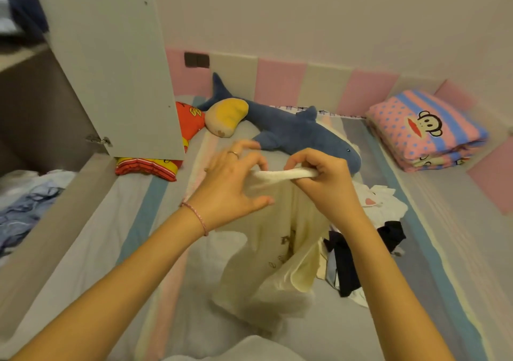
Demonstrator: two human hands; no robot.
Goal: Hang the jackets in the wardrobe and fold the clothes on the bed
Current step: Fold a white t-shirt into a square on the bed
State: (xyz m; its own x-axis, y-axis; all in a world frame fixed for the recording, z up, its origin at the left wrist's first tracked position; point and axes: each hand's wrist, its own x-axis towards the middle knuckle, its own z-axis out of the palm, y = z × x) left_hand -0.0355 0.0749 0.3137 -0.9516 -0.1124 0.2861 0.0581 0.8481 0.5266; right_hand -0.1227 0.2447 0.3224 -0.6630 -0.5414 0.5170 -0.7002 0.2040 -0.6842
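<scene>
Holding the cream T-shirt up over the bed, the right hand clenches its bunched top edge, which runs sideways to the left hand, whose loosely spread fingers pinch the other end, the cloth hanging straight below both.

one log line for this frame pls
step: fold clothes | right hand: gripping cream t-shirt at top edge | left hand: fingers spread at same edge, grip unclear | shirt hanging over bed | unfolded pile at right
</scene>
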